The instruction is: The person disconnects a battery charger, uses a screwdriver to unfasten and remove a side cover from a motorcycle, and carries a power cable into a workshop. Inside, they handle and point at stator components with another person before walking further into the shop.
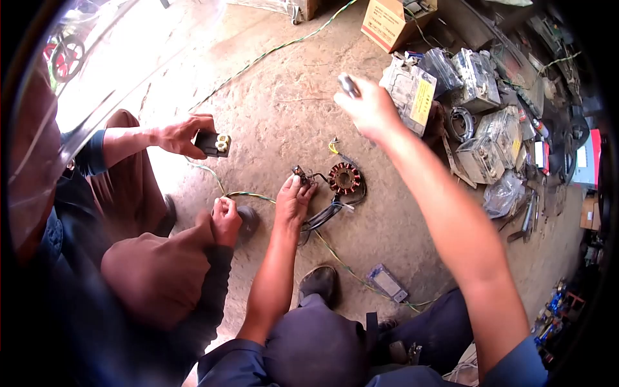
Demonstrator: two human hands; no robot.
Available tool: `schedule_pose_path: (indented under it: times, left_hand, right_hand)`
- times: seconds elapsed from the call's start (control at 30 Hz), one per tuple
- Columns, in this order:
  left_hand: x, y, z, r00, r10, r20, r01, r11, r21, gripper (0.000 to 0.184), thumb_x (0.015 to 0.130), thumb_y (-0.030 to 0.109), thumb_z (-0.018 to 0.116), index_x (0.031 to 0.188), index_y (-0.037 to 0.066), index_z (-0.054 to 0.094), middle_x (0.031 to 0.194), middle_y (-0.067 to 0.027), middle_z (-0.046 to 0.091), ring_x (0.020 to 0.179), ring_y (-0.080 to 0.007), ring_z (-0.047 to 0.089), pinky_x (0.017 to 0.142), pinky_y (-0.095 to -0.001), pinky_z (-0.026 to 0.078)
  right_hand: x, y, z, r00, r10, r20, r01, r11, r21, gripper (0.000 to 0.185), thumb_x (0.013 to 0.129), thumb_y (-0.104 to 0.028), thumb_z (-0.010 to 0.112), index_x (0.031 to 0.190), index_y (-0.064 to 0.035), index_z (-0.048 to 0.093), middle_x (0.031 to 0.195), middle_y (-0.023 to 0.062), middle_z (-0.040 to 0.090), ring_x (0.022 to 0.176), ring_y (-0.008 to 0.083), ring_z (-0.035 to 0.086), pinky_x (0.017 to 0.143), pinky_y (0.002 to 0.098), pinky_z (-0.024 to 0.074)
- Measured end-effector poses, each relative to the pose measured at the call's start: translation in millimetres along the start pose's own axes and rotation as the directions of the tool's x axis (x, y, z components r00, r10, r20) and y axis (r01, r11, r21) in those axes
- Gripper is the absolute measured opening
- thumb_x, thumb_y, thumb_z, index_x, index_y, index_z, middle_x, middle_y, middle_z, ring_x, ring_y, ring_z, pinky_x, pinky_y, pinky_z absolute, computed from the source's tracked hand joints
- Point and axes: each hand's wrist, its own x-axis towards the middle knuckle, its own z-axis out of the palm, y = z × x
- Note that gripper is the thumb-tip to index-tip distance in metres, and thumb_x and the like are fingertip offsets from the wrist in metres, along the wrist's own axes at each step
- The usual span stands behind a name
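Note:
My left hand is closed around a small dark connector with wires, just left of a round stator coil that lies on the concrete floor. Black cables run from the coil down past my left wrist, and a yellow wire end sticks up above it. Raised at the upper middle, my right hand grips a short metallic tool; its exact kind is unclear. To the left, a co-worker's hand holds a black box-shaped part with pale round pieces.
Old batteries and scrap parts are piled at the right, under a cardboard box. A green-yellow cord crosses the floor. A rectangular device lies near my shoe. A co-worker's other hand is close by.

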Motion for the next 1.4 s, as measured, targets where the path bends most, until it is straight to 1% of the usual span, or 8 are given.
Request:
schedule_pose_path:
  times: [0.03, 0.07, 0.17, 0.23, 0.37, 0.63, 0.7, 1.4]
  left_hand:
    - [-1, 0, 0, 1.0, -0.006, -0.01, 0.006, 1.0, -0.003, 0.02, 0.1, 0.02, 0.066, 0.114, 0.006, 0.064, 0.107, -0.0081, 0.07, 0.103, -0.0261, 0.068, 0.099, -0.0486, 0.054]
    - [1, -1, -5, 1.0, -0.018, -0.007, 0.018, 1.0, -0.014, 0.019, 0.1, 0.019, 0.066, 0.114, 0.006, 0.064, 0.107, -0.0081, 0.071, 0.104, -0.0264, 0.068, 0.099, -0.049, 0.054]
    - [1, 0, -2, 1.0, -0.014, -0.025, 0.014, 1.0, -0.017, 0.02, 0.1, 0.02, 0.065, 0.114, 0.006, 0.065, 0.107, -0.0086, 0.07, 0.104, -0.0267, 0.068, 0.099, -0.0491, 0.055]
    - [-1, -1, 4, 0.998, -0.019, -0.052, 0.019, 1.0, -0.005, 0.02, 0.101, 0.021, 0.064, 0.113, 0.006, 0.064, 0.106, -0.0098, 0.07, 0.103, -0.0265, 0.068, 0.099, -0.047, 0.055]
    - [-4, 2, 5, 1.0, -0.014, 0.01, 0.014, 1.0, 0.01, 0.018, 0.102, 0.022, 0.063, 0.108, 0.005, 0.064, 0.096, -0.0057, 0.069, 0.09, -0.0188, 0.068, 0.082, -0.0348, 0.058]
    - [-6, 4, 10, 1.0, -0.028, 0.009, 0.028, 0.999, -0.016, 0.017, 0.102, 0.024, 0.063, 0.102, 0.007, 0.063, 0.087, -0.0036, 0.068, 0.074, -0.0141, 0.065, 0.066, -0.0304, 0.056]
    - [-3, 2, 1, 0.998, -0.031, 0.049, 0.031, 1.0, 0.006, 0.017, 0.101, 0.024, 0.063, 0.101, 0.007, 0.062, 0.095, -0.0086, 0.071, 0.085, -0.0215, 0.072, 0.086, -0.0403, 0.061]
    - [0, 0, 12, 0.994, 0.003, -0.111, 0.012, 0.99, 0.139, 0.019, 0.1, 0.028, 0.067, 0.1, 0.009, 0.065, 0.073, 0.0033, 0.058, 0.062, -0.009, 0.053, 0.056, -0.0253, 0.045]
  right_hand:
    - [-14, 24, 10, 0.995, -0.027, -0.093, 0.035, 0.996, 0.086, 0.047, 0.091, -0.02, 0.069, 0.133, 0.0011, 0.062, 0.084, 0.0046, 0.068, 0.073, 0.0116, 0.059, 0.068, 0.031, 0.049]
    - [-38, 25, 11, 0.993, 0.02, -0.12, -0.013, 0.998, 0.058, 0.051, 0.092, -0.019, 0.068, 0.138, 0.0009, 0.058, 0.084, 0.0048, 0.068, 0.072, 0.0112, 0.059, 0.066, 0.0308, 0.0495]
    - [-102, 52, 35, 0.992, 0.118, -0.039, -0.112, 0.984, 0.139, 0.053, 0.09, -0.014, 0.067, 0.142, -0.0046, 0.057, 0.074, 0.004, 0.064, 0.064, 0.0081, 0.055, 0.059, 0.0289, 0.0478]
    - [-131, 73, 68, 0.998, 0.046, 0.036, -0.05, 0.992, 0.116, 0.06, 0.088, -0.012, 0.065, 0.146, -0.0071, 0.052, 0.092, 0.0203, 0.074, 0.08, 0.028, 0.073, 0.072, 0.0402, 0.0553]
    - [-142, 35, 90, 0.848, 0.301, 0.437, -0.227, 0.95, -0.215, 0.07, 0.087, -0.02, 0.06, 0.154, -0.0139, 0.04, 0.098, 0.0312, 0.068, 0.092, 0.0466, 0.068, 0.082, 0.0524, 0.0544]
    - [-145, 45, 129, 0.877, 0.289, 0.383, -0.223, 0.952, -0.208, 0.071, 0.09, -0.022, 0.062, 0.156, -0.0148, 0.037, 0.099, 0.0292, 0.069, 0.091, 0.0426, 0.071, 0.079, 0.0493, 0.0547]
    - [-146, 50, 134, 0.889, 0.277, 0.364, -0.227, 0.958, -0.174, 0.069, 0.092, -0.023, 0.062, 0.156, -0.0157, 0.037, 0.099, 0.0289, 0.07, 0.091, 0.0431, 0.07, 0.079, 0.0493, 0.0546]
    - [-133, 72, 134, 0.91, 0.255, 0.326, -0.236, 0.967, -0.099, 0.072, 0.085, -0.019, 0.062, 0.155, -0.0172, 0.04, 0.104, 0.028, 0.069, 0.095, 0.0399, 0.071, 0.084, 0.0446, 0.0541]
